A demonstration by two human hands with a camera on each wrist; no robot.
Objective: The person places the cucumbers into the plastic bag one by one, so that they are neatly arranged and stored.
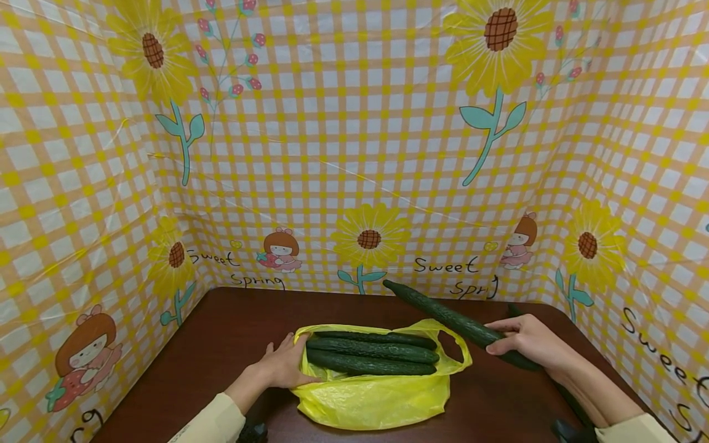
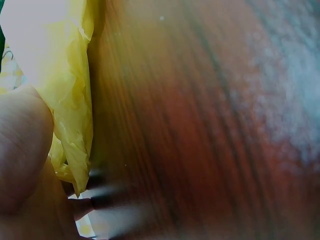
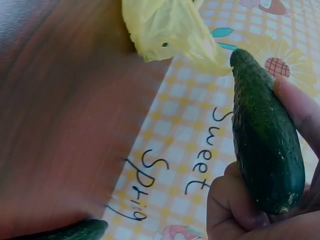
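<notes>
A yellow plastic bag point(image 1: 376, 403) lies on the table with its mouth spread; 3 dark green cucumbers point(image 1: 373, 351) show side by side inside. My left hand point(image 1: 282, 364) holds the bag's left end, the thumb along the front rim and the other fingers at the far side. To the right of the bag, my right hand point(image 1: 523, 339) grips another cucumber point(image 1: 437, 311) near its lower end. It slants up to the left, its far tip over the table's back edge; its blunt near end point(image 3: 280, 197) shows in the right wrist view.
One more cucumber point(image 1: 573, 403) lies on the right of the dark brown table point(image 1: 244, 320), partly hidden by my right hand and forearm. Checked, flower-printed sheeting point(image 1: 354, 154) walls in the back and both sides. The bag's loop handle point(image 1: 462, 351) sticks out rightward.
</notes>
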